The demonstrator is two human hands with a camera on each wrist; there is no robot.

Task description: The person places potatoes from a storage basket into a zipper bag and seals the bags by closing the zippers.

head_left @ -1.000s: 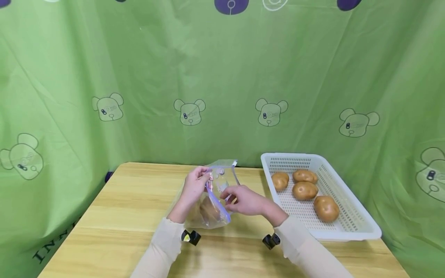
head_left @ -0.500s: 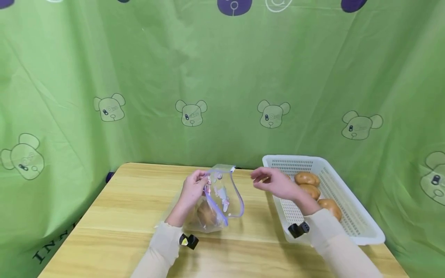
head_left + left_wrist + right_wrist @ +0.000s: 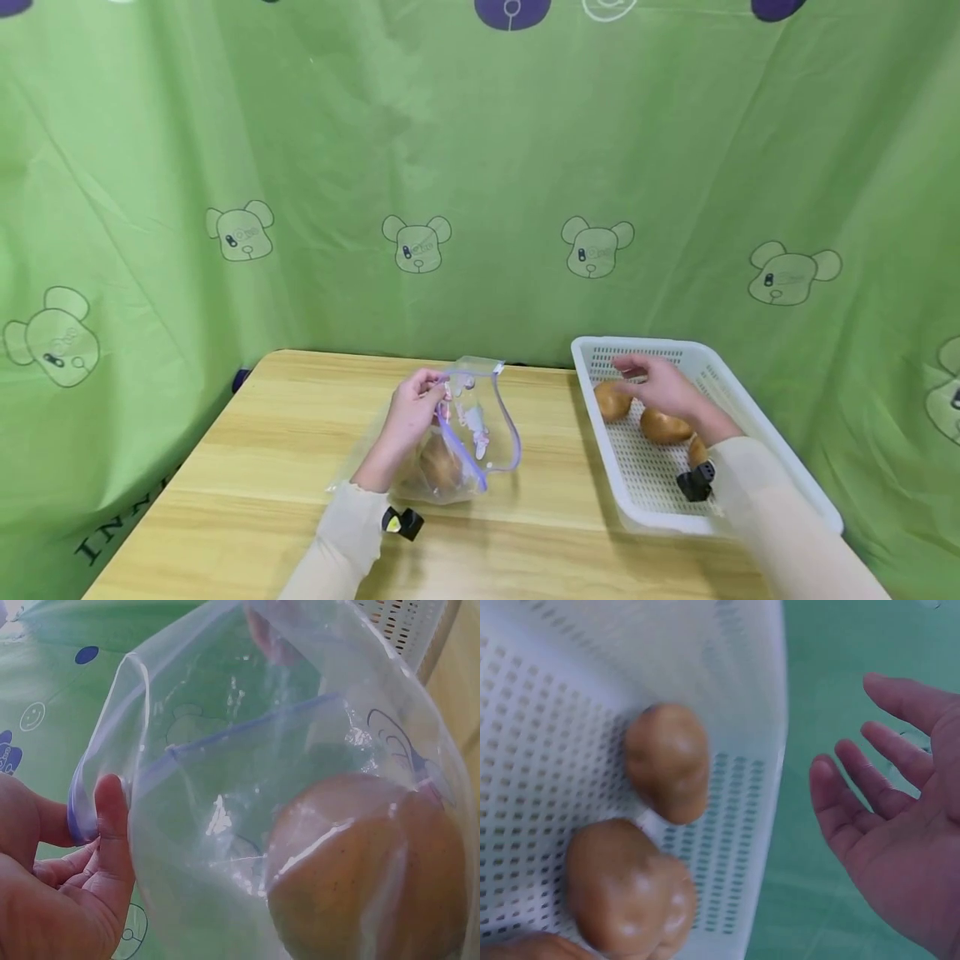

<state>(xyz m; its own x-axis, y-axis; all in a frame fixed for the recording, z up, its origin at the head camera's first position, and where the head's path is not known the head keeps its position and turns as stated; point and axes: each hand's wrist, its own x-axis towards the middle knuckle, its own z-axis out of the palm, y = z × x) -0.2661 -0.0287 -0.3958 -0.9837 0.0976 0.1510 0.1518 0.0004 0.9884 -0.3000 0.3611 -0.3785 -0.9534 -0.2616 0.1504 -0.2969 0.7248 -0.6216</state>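
My left hand (image 3: 411, 414) pinches the edge of a clear zip bag (image 3: 471, 417) with a purple zip line, between thumb and fingers. The bag's mouth gapes to the right, and a potato (image 3: 367, 870) lies inside it. Over the white basket (image 3: 624, 500) on the right hangs my right hand (image 3: 660, 386), its fingers loosely spread and holding nothing. Below it, potatoes (image 3: 664, 427) lie in the basket, partly covered by the hand and forearm in the head view. In the right wrist view, several potatoes (image 3: 667, 761) show beside the basket's wall.
The wooden table (image 3: 300, 442) carries both the bag and the basket, with a gap between them. Behind the table's back edge hangs a green curtain (image 3: 495, 308) printed with bear heads. The basket's raised rim stands around the potatoes.
My right hand has left the bag's mouth and moved right, over the basket. The mouth now hangs wider, and my left hand keeps its grip with only a slight shift.
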